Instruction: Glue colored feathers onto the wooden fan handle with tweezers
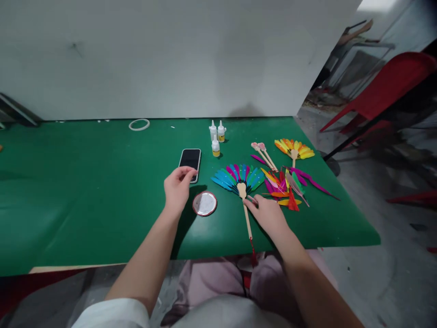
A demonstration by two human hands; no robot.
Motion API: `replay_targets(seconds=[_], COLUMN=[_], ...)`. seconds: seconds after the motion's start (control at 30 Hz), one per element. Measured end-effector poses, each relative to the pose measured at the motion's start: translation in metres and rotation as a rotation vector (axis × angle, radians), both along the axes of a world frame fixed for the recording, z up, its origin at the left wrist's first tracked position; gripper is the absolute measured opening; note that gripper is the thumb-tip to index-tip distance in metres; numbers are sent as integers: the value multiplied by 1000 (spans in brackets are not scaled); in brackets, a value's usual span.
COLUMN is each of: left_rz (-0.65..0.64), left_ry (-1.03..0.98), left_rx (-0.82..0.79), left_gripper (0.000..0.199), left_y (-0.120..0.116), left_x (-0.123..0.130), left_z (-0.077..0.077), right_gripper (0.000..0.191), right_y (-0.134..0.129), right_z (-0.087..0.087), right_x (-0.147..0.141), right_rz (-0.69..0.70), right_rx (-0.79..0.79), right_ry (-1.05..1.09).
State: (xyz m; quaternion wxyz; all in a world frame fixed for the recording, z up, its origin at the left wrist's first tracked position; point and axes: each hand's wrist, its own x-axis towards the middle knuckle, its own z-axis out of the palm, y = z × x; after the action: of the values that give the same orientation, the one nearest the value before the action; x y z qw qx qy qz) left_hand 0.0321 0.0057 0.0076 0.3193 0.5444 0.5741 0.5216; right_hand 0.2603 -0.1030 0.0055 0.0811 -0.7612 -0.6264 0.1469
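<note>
A feather fan (pixel 242 190) with blue, pink and green feathers lies on the green table, its pale wooden handle pointing toward me. My right hand (pixel 268 213) has its thumb and fingers closed at the neck of that fan, from the right side. A red tassel (pixel 253 254) hangs from the handle's end over the table edge. Over the lower part of a phone (pixel 190 158), my left hand (pixel 178 186) is raised with its fingertips pinched together; whatever is between them is too small to make out. A round lid (pixel 205 203) with a red rim rests between my hands.
Several loose coloured feathers (pixel 280 187) are piled right of the fan. Behind them lie a yellow-orange feather fan (pixel 294 150) and wooden sticks (pixel 268 157). Three small glue bottles (pixel 215 146) stand farther back. A white ring (pixel 139 125) lies near the wall; a red chair (pixel 385 91) stands right.
</note>
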Motion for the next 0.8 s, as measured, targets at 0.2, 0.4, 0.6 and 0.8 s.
replay_targets(seconds=[0.2, 0.4, 0.6, 0.8], left_rz=[120, 137, 102, 105], left_ry=[23, 93, 52, 20], left_rx=[-41, -110, -96, -68], left_gripper=[20, 19, 21, 23], left_y=[-34, -39, -31, -33], left_x=[-35, -49, -49, -48], left_z=[-27, -38, -43, -40], right_gripper=[41, 28, 29, 30], right_y=[-2, -2, -5, -3], right_z=[-11, -8, 4, 22], right_x=[-13, -22, -20, -5], right_rz=[43, 115, 106, 65], right_rx=[-36, 10, 122, 212], right_ry=[-196, -217, -243, -238])
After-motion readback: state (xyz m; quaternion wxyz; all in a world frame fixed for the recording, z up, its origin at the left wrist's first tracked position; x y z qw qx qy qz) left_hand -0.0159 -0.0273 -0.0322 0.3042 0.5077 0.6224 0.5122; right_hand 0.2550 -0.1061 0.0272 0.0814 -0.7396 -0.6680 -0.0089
